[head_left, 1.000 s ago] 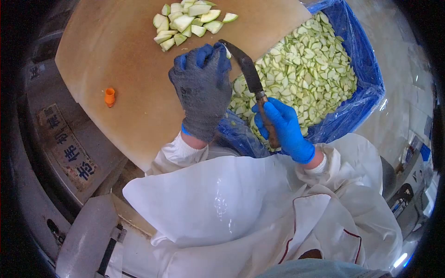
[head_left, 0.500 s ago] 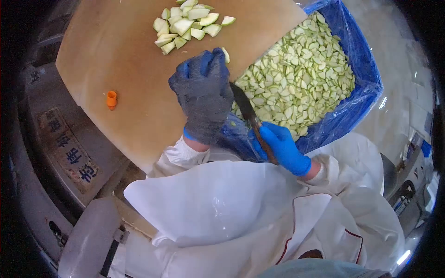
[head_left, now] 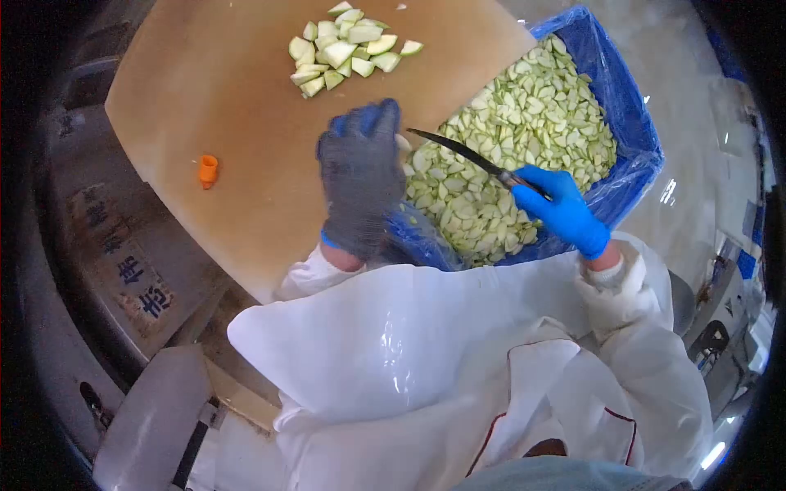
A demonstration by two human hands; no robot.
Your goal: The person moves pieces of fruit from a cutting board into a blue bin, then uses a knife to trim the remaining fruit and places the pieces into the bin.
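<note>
My left hand (head_left: 363,184), in a dark grey glove with blue fingertips, is blurred, its fingers curled over the board's right edge. A pale fruit piece (head_left: 403,143) pokes out beside those fingers; most of it is hidden. In a blue glove, my right hand (head_left: 569,211) is wrapped round the handle of a knife (head_left: 467,153). Its dark blade points left, with the tip just short of the left hand, above the fruit slices. Those thin, green-skinned slices (head_left: 524,123), apple by their look, fill a container lined with blue plastic (head_left: 643,168).
A pile of thicker fruit chunks (head_left: 337,53) lies at the far side of the tan board (head_left: 246,106). Near its left edge is an orange plastic piece (head_left: 208,170). A grey machine housing (head_left: 155,401) stands at the lower left.
My right hand has moved right and slightly away from me, drawing the knife back from the left hand and turning its blade flatter across the view. The left hand stays near the board's edge.
</note>
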